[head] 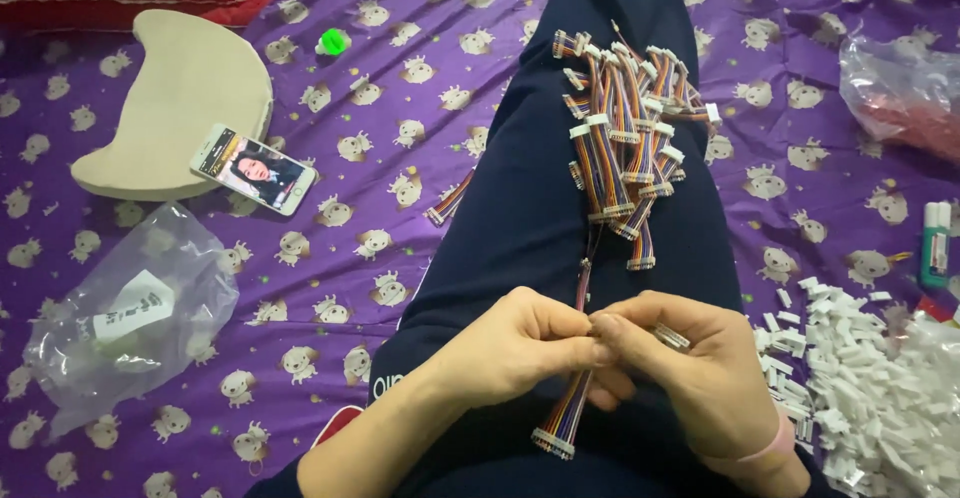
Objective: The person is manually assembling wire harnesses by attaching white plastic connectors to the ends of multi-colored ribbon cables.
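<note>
My left hand (515,343) and my right hand (690,363) meet over my lap, both pinching a multicoloured ribbon cable (567,413) that hangs down with a white connector at its lower end. A small white connector housing (671,336) sits at my right fingertips. Farther up my dark-trousered leg (520,198) lies a heap of similar cables with white connectors (630,128). One loose cable (448,201) lies on the purple sheet beside the leg.
A pile of white connector housings (860,378) lies at the right. A clear plastic bag (140,308) is at the left. A phone (254,169) rests on a beige curved cushion (175,98). Another bag (900,88) and a glue stick (936,243) lie at far right.
</note>
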